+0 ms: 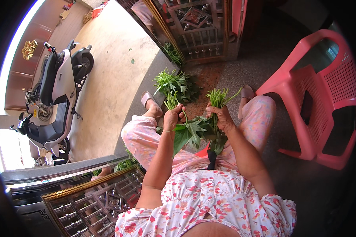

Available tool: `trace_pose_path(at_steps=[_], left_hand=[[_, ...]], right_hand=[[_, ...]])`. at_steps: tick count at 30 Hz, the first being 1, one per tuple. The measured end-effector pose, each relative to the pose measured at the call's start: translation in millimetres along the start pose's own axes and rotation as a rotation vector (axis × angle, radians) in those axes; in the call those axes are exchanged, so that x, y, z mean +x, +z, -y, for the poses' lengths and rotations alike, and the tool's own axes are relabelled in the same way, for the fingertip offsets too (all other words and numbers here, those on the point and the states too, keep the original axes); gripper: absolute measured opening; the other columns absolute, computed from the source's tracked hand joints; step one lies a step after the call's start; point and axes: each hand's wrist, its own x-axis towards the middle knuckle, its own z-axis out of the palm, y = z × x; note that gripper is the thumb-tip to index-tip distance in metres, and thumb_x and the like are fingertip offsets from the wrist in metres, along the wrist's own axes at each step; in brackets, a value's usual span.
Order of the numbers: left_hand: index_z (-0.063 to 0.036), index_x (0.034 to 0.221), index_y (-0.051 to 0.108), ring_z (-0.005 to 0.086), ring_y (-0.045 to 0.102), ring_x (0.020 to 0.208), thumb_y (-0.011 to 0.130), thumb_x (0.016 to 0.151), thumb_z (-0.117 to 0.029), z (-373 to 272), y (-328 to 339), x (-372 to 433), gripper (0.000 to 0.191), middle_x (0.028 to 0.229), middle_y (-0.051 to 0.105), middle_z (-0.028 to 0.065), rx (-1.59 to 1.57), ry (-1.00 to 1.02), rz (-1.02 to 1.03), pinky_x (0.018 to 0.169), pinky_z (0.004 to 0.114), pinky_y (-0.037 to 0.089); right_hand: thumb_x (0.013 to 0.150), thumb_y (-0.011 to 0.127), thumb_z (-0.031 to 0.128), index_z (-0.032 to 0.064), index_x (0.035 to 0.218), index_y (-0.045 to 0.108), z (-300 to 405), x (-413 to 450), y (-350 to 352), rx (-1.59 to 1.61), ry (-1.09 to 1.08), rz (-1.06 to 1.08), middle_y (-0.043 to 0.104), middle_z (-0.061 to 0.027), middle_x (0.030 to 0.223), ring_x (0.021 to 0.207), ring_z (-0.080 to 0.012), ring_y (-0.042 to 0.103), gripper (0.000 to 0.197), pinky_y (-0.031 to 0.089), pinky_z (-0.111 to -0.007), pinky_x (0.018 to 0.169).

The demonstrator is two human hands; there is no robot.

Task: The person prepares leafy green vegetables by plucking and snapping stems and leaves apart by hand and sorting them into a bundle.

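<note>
My left hand (172, 118) is closed around a few green stems of a leafy vegetable (172, 100), whose cut ends stick up past the fingers. To its right, my right hand (220, 116) grips a thicker bunch of leafy green stems (218, 99), with one longer stem slanting out to the right. Broad lobed leaves (194, 131) hang between and below the two hands, over my lap; which leaves belong to which bunch I cannot tell. Beyond my left hand, a pile of the same leafy greens (176, 84) lies on the floor near the doorway.
A pink plastic armchair (311, 103) stands at the right with a dark object (307, 107) on its seat. Ornate metal door leaves (195, 26) flank the doorway, the other (103, 201) at lower left. Outside, a scooter (62, 86) is parked on the pale ground. More greens (126, 164) lie at the lower left.
</note>
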Motion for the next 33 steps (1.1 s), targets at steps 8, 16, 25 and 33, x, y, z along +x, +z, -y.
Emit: trace_pose_path(at_steps=[8,16,25,33], left_hand=[[-0.0093,0.074,0.044,0.0064,0.033,0.042,0.040,0.087,-0.016,3.1,-1.4,2.8,0.015,0.062,0.046,-0.0013,-0.044,0.032,-0.079,0.036,0.020,0.027],[-0.0076,0.078,0.047,0.0069,0.035,0.044,0.045,0.084,-0.014,1.3,12.6,-5.9,0.009,0.063,0.049,0.0009,-0.150,0.066,-0.158,0.038,0.021,0.029],[-0.0064,0.079,0.048,0.0122,0.047,0.052,0.047,0.083,-0.011,-0.7,23.2,-11.3,0.006,0.064,0.050,0.0025,-0.047,0.247,-0.267,0.043,0.023,0.036],[-0.0087,0.075,0.048,0.0033,0.034,0.043,0.057,0.076,-0.013,2.7,48.5,-23.2,0.010,0.056,0.038,-0.0053,0.194,0.175,-0.113,0.035,0.017,0.023]], right_hand=[[0.065,0.063,0.003,0.0048,0.079,0.052,-2.2,2.5,-2.3,0.049,0.023,0.027,0.051,-0.0016,0.065,0.053,-0.0117,0.050,0.018,0.046,-0.026,0.050],[0.068,0.059,0.004,0.0032,0.082,0.051,4.0,-0.7,0.5,0.164,0.104,0.086,0.049,-0.0032,0.063,0.054,-0.0131,0.049,0.016,0.044,-0.028,0.054],[0.067,0.053,0.003,0.0011,0.085,0.050,3.5,0.6,-0.5,0.257,0.160,0.151,0.050,-0.0049,0.064,0.056,-0.0149,0.050,0.018,0.044,-0.031,0.060],[0.065,0.051,0.004,0.0007,0.086,0.050,0.5,1.6,-2.9,0.304,0.201,0.163,0.052,-0.0058,0.068,0.060,-0.0165,0.052,0.021,0.045,-0.030,0.061]])
